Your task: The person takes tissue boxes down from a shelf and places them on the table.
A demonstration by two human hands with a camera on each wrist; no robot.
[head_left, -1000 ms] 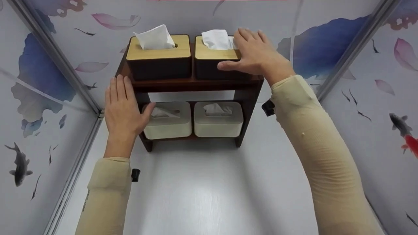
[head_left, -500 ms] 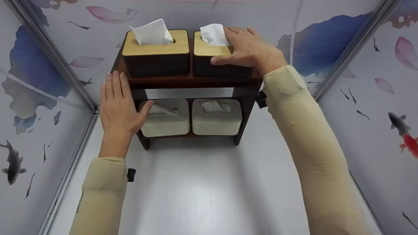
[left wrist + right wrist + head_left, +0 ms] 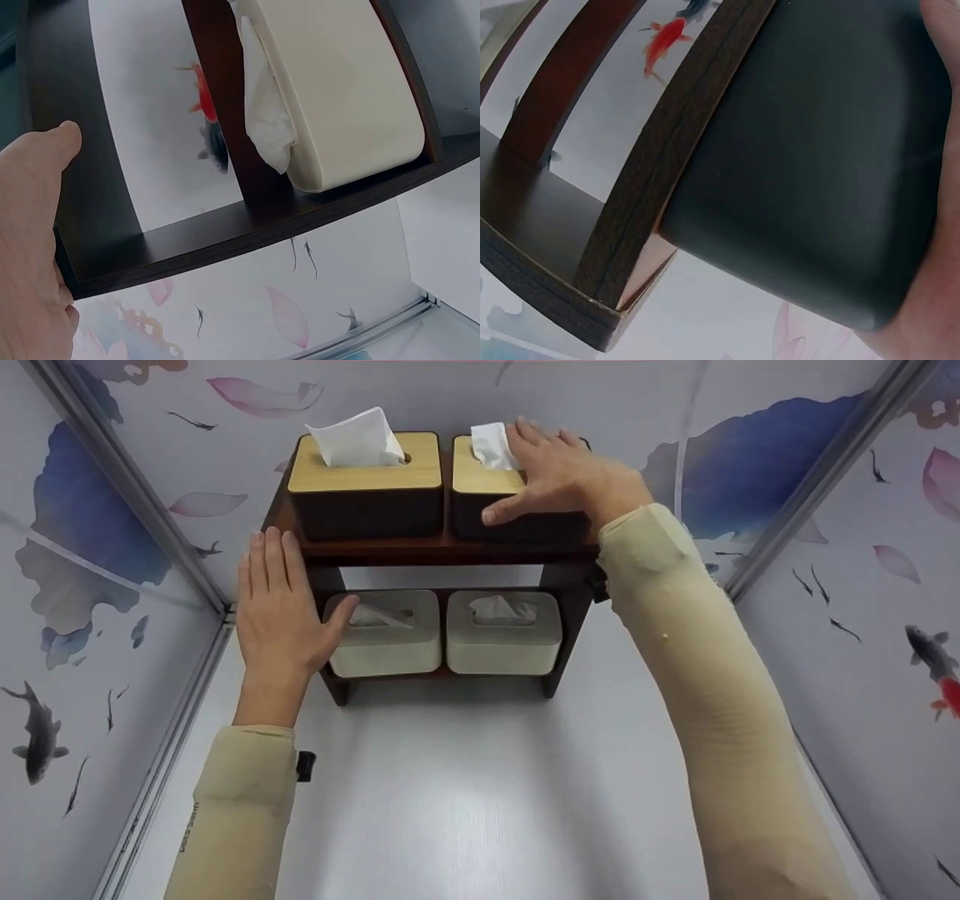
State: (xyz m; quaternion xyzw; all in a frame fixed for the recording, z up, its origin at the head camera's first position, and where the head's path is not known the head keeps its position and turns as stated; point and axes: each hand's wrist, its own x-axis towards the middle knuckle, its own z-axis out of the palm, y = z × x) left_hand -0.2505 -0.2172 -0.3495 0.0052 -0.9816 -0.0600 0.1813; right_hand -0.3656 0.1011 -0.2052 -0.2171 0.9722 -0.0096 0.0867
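A dark wooden two-tier rack [image 3: 375,553] stands ahead of me. On its top sit two black tissue boxes with pale wooden lids, the left tissue box [image 3: 367,514] and the right tissue box [image 3: 469,510]. My right hand [image 3: 574,480] lies over the right box's lid with straight fingers, beside its tissue [image 3: 491,446]; the thumb hangs before its front. In the right wrist view, that hand is at the edge of the dark box [image 3: 817,150]. My left hand [image 3: 277,615] is flat, fingers straight, along the rack's left side; the left wrist view shows the thumb by the side panel [image 3: 71,195].
On the lower tier stand two cream tissue boxes, a left cream box [image 3: 386,656] and a right cream box [image 3: 504,656], each with a tissue showing. White floor [image 3: 450,795] lies in front. Printed wall panels [image 3: 862,607] with fish and petals enclose the rack on the sides and back.
My right hand has shifted left over the right box's lid and covers more of it and its tissue. The left hand stays at the rack's side. The view sways slightly.
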